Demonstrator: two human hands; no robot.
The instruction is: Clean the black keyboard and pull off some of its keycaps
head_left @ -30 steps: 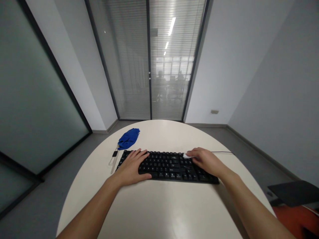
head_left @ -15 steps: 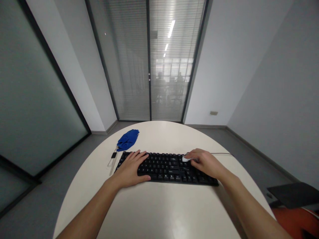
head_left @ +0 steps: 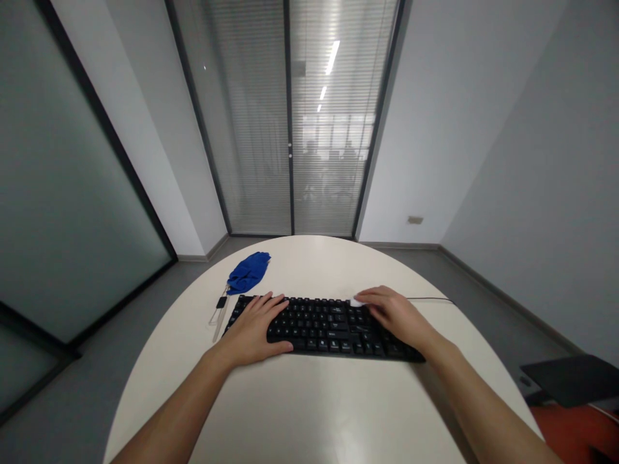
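On the pale worktop [head_left: 309, 406] before us, our left hand [head_left: 254, 328] lies flat over the left end of the black keyboard [head_left: 322, 325], its fingers spread wide. Our right hand [head_left: 399, 316] is over the keyboard's right part, fingers drawn narrow on a small white piece [head_left: 356, 302] at the far row of keys. Beyond the keyboard's left end we see a crumpled blue cloth [head_left: 249, 272], and farther off, glass panels [head_left: 256, 161] with blinds.

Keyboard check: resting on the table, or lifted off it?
Resting on it: the keyboard shows its near edge against the table, with the left hand over the left-end keys.
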